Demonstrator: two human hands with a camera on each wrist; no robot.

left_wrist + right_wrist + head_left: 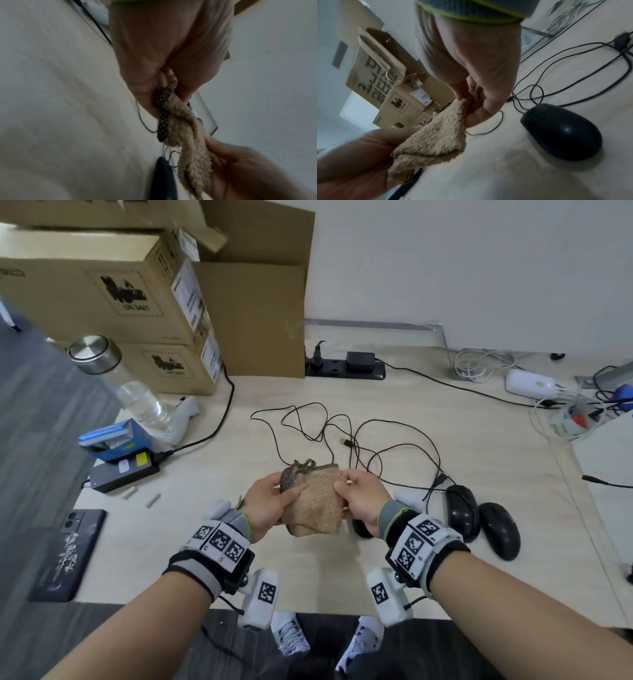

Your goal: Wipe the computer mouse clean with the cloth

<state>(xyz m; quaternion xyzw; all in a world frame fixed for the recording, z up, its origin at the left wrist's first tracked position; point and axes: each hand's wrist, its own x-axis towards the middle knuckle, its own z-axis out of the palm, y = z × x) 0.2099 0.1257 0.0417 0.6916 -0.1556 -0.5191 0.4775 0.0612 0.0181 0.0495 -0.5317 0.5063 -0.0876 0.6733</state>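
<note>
Resting right of the right hand (363,497): computer mouse (463,512)

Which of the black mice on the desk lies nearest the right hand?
The third mouse, mostly hidden under the right hand; the two others lie farther right.

Stacked cardboard boxes (102,299) stand at the back left of a pale table (394,570). Near them are a clear water bottle (116,378), a black power strip (346,366) and a dark phone (66,554).

cloth (313,501): tan, fluffy, dark-patterned edge, bunched, held above worktop
mouse (563,132): black, wired, upright on worktop, right of cloth
</note>
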